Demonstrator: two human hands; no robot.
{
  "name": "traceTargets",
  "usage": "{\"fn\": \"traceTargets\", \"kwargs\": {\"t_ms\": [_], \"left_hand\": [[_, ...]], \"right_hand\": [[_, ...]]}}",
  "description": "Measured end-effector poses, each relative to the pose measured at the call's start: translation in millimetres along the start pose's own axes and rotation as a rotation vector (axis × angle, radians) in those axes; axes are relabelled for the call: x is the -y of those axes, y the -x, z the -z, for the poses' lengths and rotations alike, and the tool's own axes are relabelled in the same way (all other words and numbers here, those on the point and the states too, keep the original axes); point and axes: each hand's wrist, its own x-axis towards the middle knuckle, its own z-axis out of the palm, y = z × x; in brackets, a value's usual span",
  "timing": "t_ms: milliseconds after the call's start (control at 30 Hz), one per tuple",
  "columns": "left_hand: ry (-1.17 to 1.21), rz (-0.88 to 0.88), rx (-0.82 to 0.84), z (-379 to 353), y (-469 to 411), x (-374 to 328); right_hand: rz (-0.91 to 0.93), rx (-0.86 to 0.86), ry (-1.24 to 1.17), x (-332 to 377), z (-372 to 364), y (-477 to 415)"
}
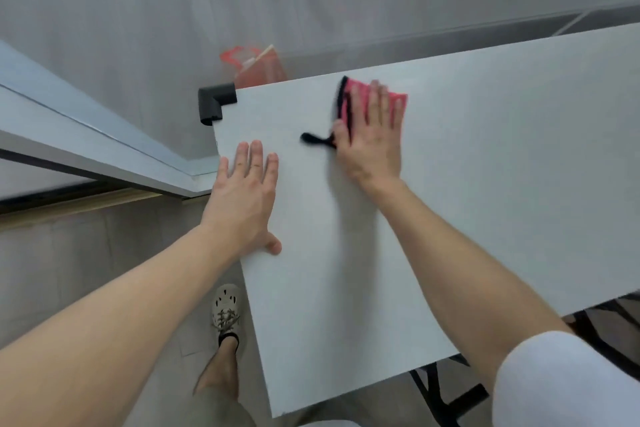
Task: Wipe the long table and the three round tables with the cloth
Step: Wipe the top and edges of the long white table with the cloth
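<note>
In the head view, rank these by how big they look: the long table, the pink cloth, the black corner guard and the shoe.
1. long table
2. pink cloth, partly under the right hand
3. shoe and black corner guard look alike; the shoe lies farther away, so no ranking.

One long table (467, 201), one pink cloth (397, 103), two hands (244, 198) (369, 146), one shoe (227, 312)

The table (485, 166) was a long, pale grey-white slab with a matte top and a black guard (214, 102) capping the far corner of its end. The cloth (397, 101) lay flat on it near the far edge, not far from that corner. It was pink, edged in black, with a black loop trailing out leftward. The right hand (370, 146) pressed flat on it.
</note>
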Motion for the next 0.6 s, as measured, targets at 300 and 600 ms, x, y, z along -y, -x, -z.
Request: {"fn": "traceTargets", "kwargs": {"t_ms": [300, 600], "left_hand": [[0.009, 0.045, 0.067, 6, -2, -11], [0.020, 0.054, 0.024, 4, -2, -5]], "right_hand": [[0.419, 0.152, 0.040, -134, 32, -7], [0.518, 0.176, -0.002, 62, -5, -21]]}}
